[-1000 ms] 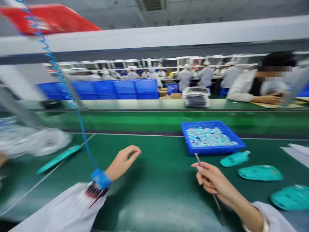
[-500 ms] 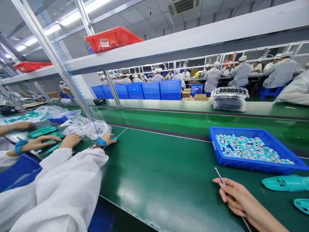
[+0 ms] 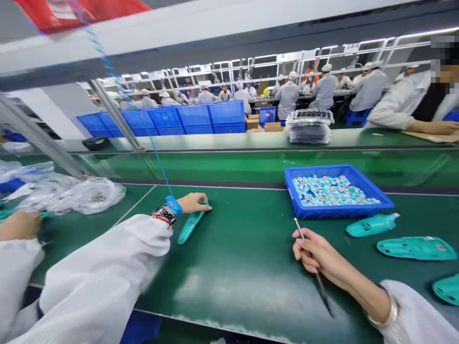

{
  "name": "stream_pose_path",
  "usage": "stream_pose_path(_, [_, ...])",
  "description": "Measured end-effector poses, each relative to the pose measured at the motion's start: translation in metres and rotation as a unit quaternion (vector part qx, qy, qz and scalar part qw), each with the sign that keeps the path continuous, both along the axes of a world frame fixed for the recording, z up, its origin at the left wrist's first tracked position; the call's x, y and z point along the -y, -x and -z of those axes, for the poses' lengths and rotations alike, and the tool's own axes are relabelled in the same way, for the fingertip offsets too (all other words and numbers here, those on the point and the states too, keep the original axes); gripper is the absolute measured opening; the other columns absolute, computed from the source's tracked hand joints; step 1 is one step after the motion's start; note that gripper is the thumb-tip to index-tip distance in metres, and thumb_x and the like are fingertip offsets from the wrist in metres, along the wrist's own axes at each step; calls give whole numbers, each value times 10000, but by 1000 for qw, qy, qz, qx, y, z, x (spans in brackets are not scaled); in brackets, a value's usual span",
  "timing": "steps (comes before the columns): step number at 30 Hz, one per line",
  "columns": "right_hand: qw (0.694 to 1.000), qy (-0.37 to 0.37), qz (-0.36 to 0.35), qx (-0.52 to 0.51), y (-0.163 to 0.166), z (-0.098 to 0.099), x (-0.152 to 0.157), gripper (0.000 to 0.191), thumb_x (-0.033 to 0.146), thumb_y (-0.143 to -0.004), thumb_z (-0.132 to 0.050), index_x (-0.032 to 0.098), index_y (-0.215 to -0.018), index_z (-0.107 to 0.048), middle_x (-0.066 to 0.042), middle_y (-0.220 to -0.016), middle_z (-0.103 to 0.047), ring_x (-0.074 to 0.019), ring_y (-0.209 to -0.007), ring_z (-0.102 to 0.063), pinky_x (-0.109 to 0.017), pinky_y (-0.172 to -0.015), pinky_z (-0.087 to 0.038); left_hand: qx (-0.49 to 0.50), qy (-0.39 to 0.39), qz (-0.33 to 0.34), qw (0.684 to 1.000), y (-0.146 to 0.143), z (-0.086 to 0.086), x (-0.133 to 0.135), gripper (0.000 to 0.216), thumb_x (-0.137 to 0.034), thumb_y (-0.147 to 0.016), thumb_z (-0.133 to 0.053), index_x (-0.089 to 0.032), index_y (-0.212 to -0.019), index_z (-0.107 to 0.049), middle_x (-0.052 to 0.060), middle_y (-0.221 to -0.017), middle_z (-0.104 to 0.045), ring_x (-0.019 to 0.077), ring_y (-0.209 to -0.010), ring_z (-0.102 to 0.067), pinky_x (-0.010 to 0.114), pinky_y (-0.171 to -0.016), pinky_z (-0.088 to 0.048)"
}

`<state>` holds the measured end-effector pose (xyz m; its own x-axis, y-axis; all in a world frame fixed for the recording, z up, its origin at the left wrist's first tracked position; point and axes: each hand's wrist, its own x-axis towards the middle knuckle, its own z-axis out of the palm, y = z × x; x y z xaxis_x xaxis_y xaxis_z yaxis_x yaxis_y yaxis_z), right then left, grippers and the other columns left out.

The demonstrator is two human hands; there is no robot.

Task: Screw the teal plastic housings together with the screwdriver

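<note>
My left hand [image 3: 193, 203], with a blue wrist strap [image 3: 174, 205] on a coiled cord, pinches the upper end of a long teal plastic shell [image 3: 191, 225] at the green work surface [image 3: 244, 267]. In my right hand [image 3: 311, 248] is a thin metal rod [image 3: 300, 228]. One tip points up and away; the other end is dark and blurred below the palm. Just beyond that hand stands a blue tray [image 3: 330, 211] of small teal-and-white parts [image 3: 330, 190]. More teal shells [image 3: 373, 225] lie to the right.
At the left are clear plastic bags [image 3: 89, 195] and a co-worker's hand [image 3: 21, 225]. A metal post [image 3: 114, 114] holds up an overhead shelf [image 3: 222, 36] with a red bin [image 3: 82, 12]. Wrapped panels [image 3: 310, 126] are stacked on the far ledge, near another person's sleeve [image 3: 398, 102].
My view has turned rightward. My left hand has moved away from the bags, bringing the teal shell onto the surface before me. My right hand still holds the rod.
</note>
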<state>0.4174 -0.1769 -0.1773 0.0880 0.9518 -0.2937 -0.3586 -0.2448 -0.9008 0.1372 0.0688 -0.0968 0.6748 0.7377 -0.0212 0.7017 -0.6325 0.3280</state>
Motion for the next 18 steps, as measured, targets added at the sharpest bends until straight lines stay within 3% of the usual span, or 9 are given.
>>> stream_pose_path(2, [999, -47, 10, -17, 0, -18, -1, 303, 368, -717, -627, 198, -840, -409, 30, -611, -581, -27, -365, -326, -195, -391, -310, -26, 31, 65, 997, -59, 27, 7, 218, -341, -774, -625, -126, -800, -603, 6, -715, -607, 123, -632, -554, 259, -617, -445])
stream_pose_path(4, [993, -111, 30, -30, 0, -38, -2, 274, 333, -729, -632, 203, -819, -409, 17, -647, -601, -56, -423, -413, -235, -461, -383, -20, 44, 125, 991, -107, 45, 25, 190, -334, -775, -585, -147, -795, -613, 10, -741, -630, 131, -658, -556, 240, -622, -404])
stream_pose_path(7, [971, -211, 105, -38, 0, -61, -5, 209, 303, -757, -621, 214, -850, -457, 34, -624, -573, -63, -459, -393, -233, -487, -366, 5, 52, 187, 981, -157, 60, 60, 216, -311, -806, -479, -156, -784, -626, 21, -756, -646, 136, -670, -552, 236, -632, -375])
stream_pose_path(10, [936, -291, 193, -45, 0, -66, -10, 174, 383, -818, -548, 213, -843, -524, 68, -481, -428, -60, -418, -277, -203, -425, -271, 26, 59, 221, 973, -188, 68, 89, 231, -278, -799, -439, -162, -745, -631, 23, -720, -642, 137, -645, -540, 239, -625, -359])
stream_pose_path(13, [910, -324, 253, -52, 3, -58, -14, 310, 437, -865, -464, 194, -679, -510, 79, -429, -289, -52, -384, -195, -184, -383, -193, 35, 54, 240, 969, -206, 73, 103, 269, -301, -803, -419, -172, -700, -632, 29, -683, -632, 146, -623, -533, 248, -590, -335])
stream_pose_path(18, [897, -340, 280, -18, 11, -54, -14, 360, 411, -885, -441, 188, -603, -456, 82, -448, -208, -49, -369, -170, -171, -367, -186, 17, 24, 268, 963, -215, 71, 109, 307, -332, -824, -391, -190, -764, -656, 46, -752, -659, 168, -656, -567, 255, -563, -326])
